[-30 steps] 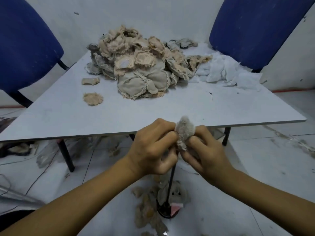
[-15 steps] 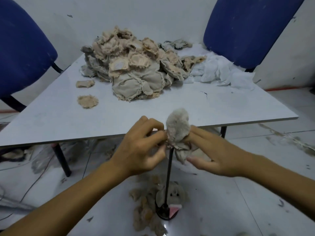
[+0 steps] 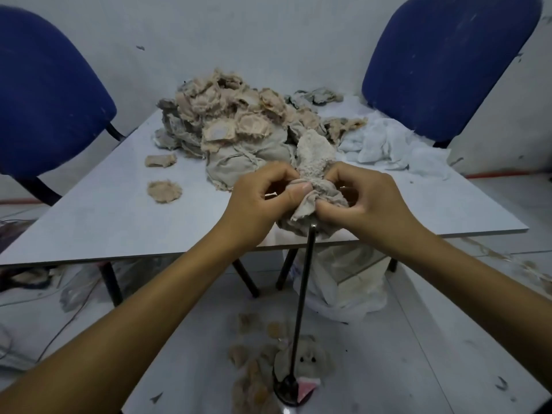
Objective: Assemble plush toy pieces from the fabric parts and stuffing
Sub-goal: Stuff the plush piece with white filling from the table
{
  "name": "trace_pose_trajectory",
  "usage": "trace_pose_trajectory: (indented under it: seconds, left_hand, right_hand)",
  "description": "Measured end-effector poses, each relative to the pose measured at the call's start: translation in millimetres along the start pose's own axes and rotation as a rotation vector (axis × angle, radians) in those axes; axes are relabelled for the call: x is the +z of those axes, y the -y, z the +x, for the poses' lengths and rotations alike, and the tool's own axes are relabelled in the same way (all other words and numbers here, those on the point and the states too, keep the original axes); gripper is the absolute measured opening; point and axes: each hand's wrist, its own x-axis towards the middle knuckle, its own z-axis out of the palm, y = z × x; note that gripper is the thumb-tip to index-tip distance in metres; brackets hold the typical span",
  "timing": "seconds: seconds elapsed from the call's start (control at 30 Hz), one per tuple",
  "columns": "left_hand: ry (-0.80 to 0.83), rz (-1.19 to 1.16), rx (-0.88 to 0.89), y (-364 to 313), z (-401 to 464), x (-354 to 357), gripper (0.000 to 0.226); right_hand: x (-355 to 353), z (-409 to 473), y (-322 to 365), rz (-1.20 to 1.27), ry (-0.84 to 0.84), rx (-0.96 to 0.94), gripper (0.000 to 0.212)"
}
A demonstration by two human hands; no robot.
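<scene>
One plush piece [image 3: 313, 162] pinched by two hands, left hand [image 3: 263, 198] and right hand [image 3: 367, 201].

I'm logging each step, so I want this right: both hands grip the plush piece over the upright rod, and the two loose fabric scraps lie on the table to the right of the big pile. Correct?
Not quite. In the head view the two loose fabric scraps lie to the left of the big pile, not the right. The rest holds: the left hand and right hand both grip the plush piece over the upright rod, and the scraps are on the table.
</scene>
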Motion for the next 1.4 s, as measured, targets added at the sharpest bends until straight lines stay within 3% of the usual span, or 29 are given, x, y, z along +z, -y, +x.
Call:
trace_pose_trajectory:
  seconds: [0.13, 0.33, 0.4, 0.5, 0.63, 0.7, 0.83, 0.97, 1.07, 1.17, 1.27, 1.4]
  left_hand:
    - [-0.06, 0.023, 0.024, -2, -2, -1, 0.024]
    - [0.01, 0.273, 0.281, -5, -9, -4, 0.021]
    - [0.041, 0.302, 0.275, -2, -11, 0, 0.018]
    - [0.135, 0.157, 0.049, 2, -8, -5, 0.018]
    - [0.076, 0.053, -0.107, 11, -5, -18, 0.016]
    - [0.042, 0.144, -0.006, 11, -8, -21, 0.017]
    - [-0.1, 0.438, 0.509, 1, -20, -16, 0.016]
    - [-0.079, 0.583, 0.711, 7, -40, -7, 0.008]
    - [0.051, 0.633, 0.69, 23, -53, -1, 0.008]
    - [0.237, 0.7, 0.623, 50, -77, 14, 0.007]
    - [0.245, 0.679, 0.477, 69, -100, 26, 0.009]
    - [0.284, 0.619, 0.42, 71, -108, 24, 0.011]
  right_hand:
    - [9, 5, 2, -0.002, -0.092, 0.01, 0.02]
    - [22, 4, -1, -0.053, -0.247, 0.042, 0.016]
    - [25, 5, -4, -0.07, -0.275, 0.103, 0.014]
    - [26, 8, -9, -0.038, -0.167, 0.241, 0.02]
    - [11, 1, -5, 0.304, 0.206, 0.282, 0.016]
    - [3, -6, -2, 0.323, 0.302, 0.21, 0.017]
    - [-2, -17, 7, 0.007, 0.089, -0.18, 0.019]
    - [8, -33, -4, -0.265, -0.042, -0.498, 0.018]
    - [23, -51, -27, -0.316, -0.005, -0.501, 0.016]
    - [46, -77, -53, -0.359, 0.171, -0.47, 0.012]
    - [67, -97, -68, -0.237, 0.197, -0.362, 0.015]
    - [75, -104, -71, -0.138, 0.213, -0.295, 0.021]
